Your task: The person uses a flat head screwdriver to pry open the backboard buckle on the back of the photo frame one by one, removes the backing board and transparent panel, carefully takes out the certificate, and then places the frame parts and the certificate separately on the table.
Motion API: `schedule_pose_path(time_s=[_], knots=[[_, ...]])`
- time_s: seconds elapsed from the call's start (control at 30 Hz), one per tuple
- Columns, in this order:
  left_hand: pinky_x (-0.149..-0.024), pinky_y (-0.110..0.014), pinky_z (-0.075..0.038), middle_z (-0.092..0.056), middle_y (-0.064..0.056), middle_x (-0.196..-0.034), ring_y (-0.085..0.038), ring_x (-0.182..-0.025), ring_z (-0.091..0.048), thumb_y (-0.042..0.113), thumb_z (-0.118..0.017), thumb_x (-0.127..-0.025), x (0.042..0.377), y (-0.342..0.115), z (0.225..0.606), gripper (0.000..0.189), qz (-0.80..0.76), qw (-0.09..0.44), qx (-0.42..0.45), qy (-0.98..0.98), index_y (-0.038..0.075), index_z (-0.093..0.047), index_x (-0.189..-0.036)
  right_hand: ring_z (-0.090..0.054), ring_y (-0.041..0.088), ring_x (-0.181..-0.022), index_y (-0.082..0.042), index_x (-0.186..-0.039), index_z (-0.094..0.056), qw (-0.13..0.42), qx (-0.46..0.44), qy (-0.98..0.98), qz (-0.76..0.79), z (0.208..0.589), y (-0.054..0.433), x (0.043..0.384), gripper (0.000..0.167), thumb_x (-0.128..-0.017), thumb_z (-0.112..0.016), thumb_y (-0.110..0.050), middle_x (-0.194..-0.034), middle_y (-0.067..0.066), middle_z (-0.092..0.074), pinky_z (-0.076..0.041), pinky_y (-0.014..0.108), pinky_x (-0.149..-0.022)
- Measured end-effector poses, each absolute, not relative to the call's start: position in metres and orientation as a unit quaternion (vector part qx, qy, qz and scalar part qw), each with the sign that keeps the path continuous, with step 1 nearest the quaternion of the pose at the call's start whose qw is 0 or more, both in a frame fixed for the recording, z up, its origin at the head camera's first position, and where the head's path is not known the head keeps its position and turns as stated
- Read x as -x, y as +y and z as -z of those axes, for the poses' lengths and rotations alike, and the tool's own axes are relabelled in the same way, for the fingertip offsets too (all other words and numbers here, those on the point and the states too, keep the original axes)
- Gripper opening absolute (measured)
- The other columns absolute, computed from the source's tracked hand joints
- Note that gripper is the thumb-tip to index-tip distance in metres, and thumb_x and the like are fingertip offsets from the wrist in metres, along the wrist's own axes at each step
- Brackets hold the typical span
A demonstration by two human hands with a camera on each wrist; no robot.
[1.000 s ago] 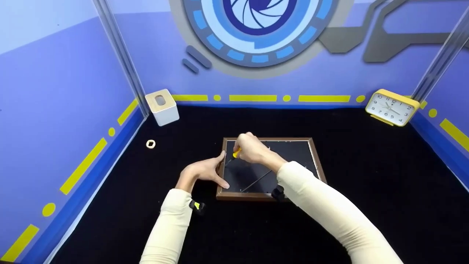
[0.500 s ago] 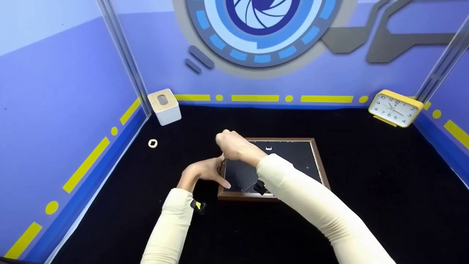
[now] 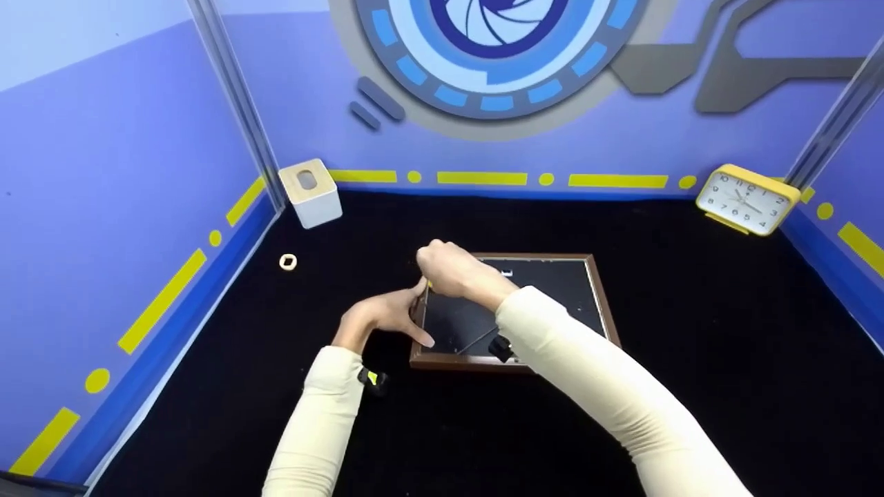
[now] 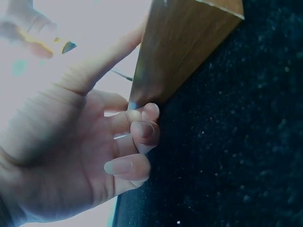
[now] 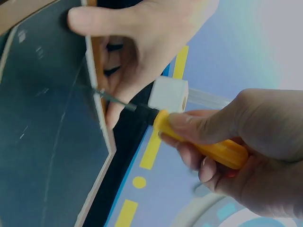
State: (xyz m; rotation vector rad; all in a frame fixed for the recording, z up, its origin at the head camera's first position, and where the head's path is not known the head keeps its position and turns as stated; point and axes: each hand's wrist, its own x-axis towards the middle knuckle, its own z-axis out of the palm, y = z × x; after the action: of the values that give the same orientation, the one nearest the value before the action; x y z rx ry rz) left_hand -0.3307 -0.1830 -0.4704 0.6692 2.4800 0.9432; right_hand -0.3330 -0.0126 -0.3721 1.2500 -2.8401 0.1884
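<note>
A picture frame (image 3: 606,304) with a brown border lies back side up, its dark backing board (image 3: 545,290) showing. My left hand (image 3: 387,312) holds its left side, thumb over the backing and fingers bent against the outer wooden side (image 4: 175,52). In my right hand (image 3: 449,269) is a screwdriver (image 5: 222,152), its yellow handle gripped between thumb and fingers. The metal shaft slants to the inner rim of the left border, beside the left hand, as the right wrist view shows. From the head camera, the right hand hides most of the screwdriver.
On the black cloth, a small pale ring (image 3: 288,262) lies left of the frame. A white tissue box (image 3: 321,207) with a wooden top stands at the back left, a yellow alarm clock (image 3: 747,200) at the back right. Blue-purple walls enclose the table.
My right hand has carried the screwdriver left from over the backing to the left border, then shifted slightly back right. The left hand keeps its hold on the frame.
</note>
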Motion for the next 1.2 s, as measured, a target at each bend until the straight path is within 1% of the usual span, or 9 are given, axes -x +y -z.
schedule_pose_path(time_s=[0.07, 0.1, 0.23, 0.3, 0.37, 0.53, 0.7, 0.9, 1.2], knots=[[-0.119, -0.033, -0.021, -0.015, -0.017, -0.163, -0.021, -0.147, -0.024, 0.034, -0.093, -0.070, 0.332, -0.183, 0.468, 0.133, -0.328, 0.197, -0.233, 0.894, 0.005, 0.002, -0.159, -0.064, 0.024, -0.067, -0.003, -0.075, -0.073, 0.018, -0.410, -0.908, -0.084, 0.372, -0.002, 0.336, 0.013, -0.076, -0.069, 0.009, -0.072, 0.007, -0.067, -0.056, 0.041, -0.063], [-0.119, -0.033, -0.022, -0.016, -0.018, -0.163, -0.021, -0.147, -0.024, 0.034, -0.093, -0.071, 0.332, -0.184, 0.468, 0.133, -0.324, 0.198, -0.231, 0.896, 0.003, 0.001, -0.159, -0.064, 0.021, -0.066, -0.004, -0.074, -0.075, 0.017, -0.415, -0.904, -0.100, 0.372, 0.004, 0.337, 0.015, -0.076, -0.069, 0.010, -0.071, 0.005, -0.068, -0.057, 0.039, -0.063], [-0.118, -0.033, -0.024, -0.017, -0.020, -0.162, -0.022, -0.146, -0.026, 0.033, -0.093, -0.071, 0.331, -0.184, 0.466, 0.131, -0.320, 0.203, -0.227, 0.897, 0.000, 0.000, -0.158, -0.067, 0.021, -0.073, 0.000, -0.080, -0.078, 0.024, -0.434, -0.884, -0.169, 0.375, 0.039, 0.340, 0.008, -0.080, -0.073, 0.006, -0.078, 0.007, -0.073, -0.058, 0.037, -0.069], [-0.118, -0.032, -0.023, -0.018, -0.020, -0.162, -0.021, -0.146, -0.026, 0.032, -0.093, -0.072, 0.332, -0.184, 0.466, 0.132, -0.319, 0.205, -0.229, 0.897, -0.001, 0.001, -0.158, -0.070, 0.024, -0.079, 0.002, -0.089, -0.080, 0.043, -0.444, -0.871, -0.206, 0.377, 0.059, 0.343, 0.007, -0.082, -0.076, 0.003, -0.087, 0.012, -0.075, -0.058, 0.038, -0.073], [-0.118, -0.033, -0.023, -0.019, -0.022, -0.161, -0.022, -0.146, -0.026, 0.031, -0.093, -0.072, 0.332, -0.184, 0.466, 0.132, -0.320, 0.204, -0.230, 0.896, -0.002, 0.001, -0.158, -0.069, 0.022, -0.076, 0.001, -0.088, -0.080, 0.068, -0.446, -0.861, -0.236, 0.381, 0.078, 0.348, 0.005, -0.083, -0.078, 0.001, -0.086, 0.011, -0.075, -0.058, 0.038, -0.070], [-0.118, -0.036, -0.025, -0.024, -0.025, -0.159, -0.025, -0.144, -0.030, 0.030, -0.093, -0.072, 0.331, -0.184, 0.467, 0.131, -0.324, 0.203, -0.235, 0.894, -0.005, 0.002, -0.157, -0.066, 0.017, -0.077, -0.001, -0.093, -0.081, 0.091, -0.377, -0.864, -0.320, 0.395, 0.128, 0.357, 0.012, -0.084, -0.081, -0.007, -0.090, 0.009, -0.076, -0.055, 0.034, -0.071], [-0.118, -0.036, -0.024, -0.019, -0.024, -0.161, -0.025, -0.146, -0.025, 0.031, -0.092, -0.072, 0.330, -0.184, 0.468, 0.131, -0.315, 0.200, -0.238, 0.897, -0.004, 0.001, -0.157, -0.066, 0.019, -0.079, -0.006, -0.097, -0.081, 0.096, -0.302, -0.860, -0.401, 0.410, 0.178, 0.356, 0.016, -0.085, -0.082, -0.015, -0.091, 0.006, -0.076, -0.053, 0.023, -0.069], [-0.118, -0.036, -0.024, -0.024, -0.023, -0.159, -0.024, -0.145, -0.028, 0.030, -0.092, -0.073, 0.327, -0.187, 0.469, 0.131, -0.323, 0.204, -0.233, 0.894, -0.004, 0.002, -0.157, -0.064, 0.011, -0.073, -0.003, -0.097, -0.080, 0.112, -0.249, -0.843, -0.464, 0.432, 0.222, 0.351, 0.018, -0.083, -0.084, -0.014, -0.091, 0.009, -0.076, -0.052, 0.017, -0.062], [-0.118, -0.035, -0.024, -0.024, -0.023, -0.159, -0.024, -0.146, -0.027, 0.031, -0.092, -0.072, 0.328, -0.183, 0.468, 0.132, -0.318, 0.205, -0.233, 0.896, -0.002, 0.002, -0.158, -0.071, 0.008, -0.076, 0.008, -0.102, -0.075, 0.113, -0.197, -0.825, -0.518, 0.458, 0.262, 0.348, 0.023, -0.084, -0.081, -0.005, -0.094, 0.020, -0.074, -0.056, 0.018, -0.068]])
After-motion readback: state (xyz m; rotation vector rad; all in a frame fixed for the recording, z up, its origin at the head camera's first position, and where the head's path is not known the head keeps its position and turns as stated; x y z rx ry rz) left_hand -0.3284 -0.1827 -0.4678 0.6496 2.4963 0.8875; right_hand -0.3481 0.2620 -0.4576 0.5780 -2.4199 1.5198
